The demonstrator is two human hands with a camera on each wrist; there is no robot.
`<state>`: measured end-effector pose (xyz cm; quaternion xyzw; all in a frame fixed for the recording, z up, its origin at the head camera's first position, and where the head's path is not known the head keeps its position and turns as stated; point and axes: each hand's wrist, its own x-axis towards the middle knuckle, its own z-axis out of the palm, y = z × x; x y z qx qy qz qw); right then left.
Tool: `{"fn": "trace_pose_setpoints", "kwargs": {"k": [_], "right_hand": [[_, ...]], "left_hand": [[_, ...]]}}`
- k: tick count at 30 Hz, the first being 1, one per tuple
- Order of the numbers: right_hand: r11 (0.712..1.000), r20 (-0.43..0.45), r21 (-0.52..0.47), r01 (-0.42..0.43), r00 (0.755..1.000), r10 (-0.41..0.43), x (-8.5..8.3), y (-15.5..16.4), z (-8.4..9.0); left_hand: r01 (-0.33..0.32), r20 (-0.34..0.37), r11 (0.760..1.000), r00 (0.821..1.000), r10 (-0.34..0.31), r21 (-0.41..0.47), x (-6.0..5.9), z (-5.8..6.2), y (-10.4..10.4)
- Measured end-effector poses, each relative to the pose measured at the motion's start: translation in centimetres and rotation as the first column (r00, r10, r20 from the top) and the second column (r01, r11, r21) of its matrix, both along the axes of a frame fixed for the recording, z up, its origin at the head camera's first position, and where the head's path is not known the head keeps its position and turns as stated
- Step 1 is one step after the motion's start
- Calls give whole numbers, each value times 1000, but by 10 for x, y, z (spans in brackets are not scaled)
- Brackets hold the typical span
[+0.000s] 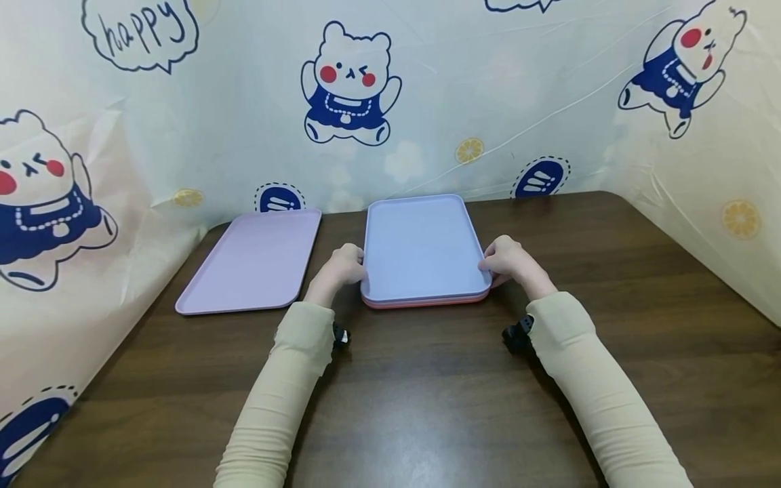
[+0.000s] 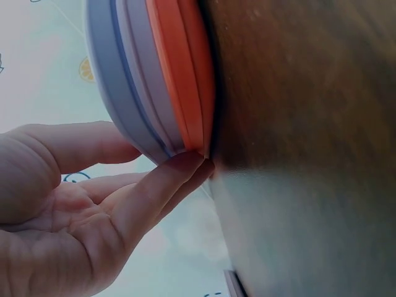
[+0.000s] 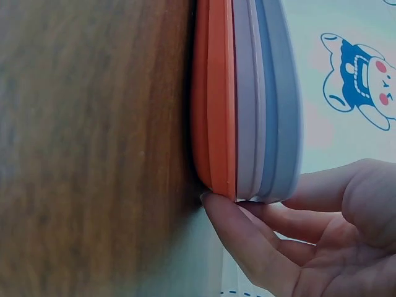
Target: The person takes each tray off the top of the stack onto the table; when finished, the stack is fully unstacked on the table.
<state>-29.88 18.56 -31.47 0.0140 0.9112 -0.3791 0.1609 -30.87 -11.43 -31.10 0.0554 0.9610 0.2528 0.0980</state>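
A stack of rectangular trays lies on the table, with a light blue tray [image 1: 421, 247] on top. In the left wrist view a pale purple tray [image 2: 145, 74] shows beneath it, and an orange-red tray [image 2: 182, 74] is at the bottom against the tabletop. My left hand [image 1: 344, 266] grips the stack's left edge, thumb at the blue tray's side and fingertips by the orange-red tray. At the opposite edge my right hand [image 1: 511, 261] pinches the stack likewise, its fingertips low by the orange-red tray in the right wrist view. Left of the stack lies a separate light purple tray [image 1: 253, 261].
The dark wooden table [image 1: 415, 400] has its far edge right behind the trays. A printed cloth [image 1: 244, 102] with cartoon bears hangs behind and along both sides. Dark wrist cameras [image 1: 518, 335] sit beneath the sleeve cuffs, near the tabletop.
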Motion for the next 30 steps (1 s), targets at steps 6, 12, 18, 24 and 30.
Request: {"fn": "trace_pose_setpoints", "kwargs": {"k": [6, 12, 18, 24, 30], "right_hand": [[1000, -4, -5, 18, 1000, -18, -2, 0, -3], [999, -20, -20, 31, 999, -31, -3, -1, -3], [999, -31, -27, 27, 999, -28, -2, -3, -2], [1000, -44, -19, 20, 999, -21, -2, -6, -2], [1000, -36, -15, 24, 999, -24, -4, -12, -3]], "left_hand": [[-2, 4, 1000, 1000, 2, -19, 2, 2, 0], [15, -4, 1000, 1000, -15, -27, 3, 4, 0], [21, -2, 999, 1000, -21, -30, 2, 4, -2], [12, 19, 1000, 1000, -11, -25, 0, 4, -5], [12, 42, 1000, 999, -11, -22, 1, 4, -9]]}}
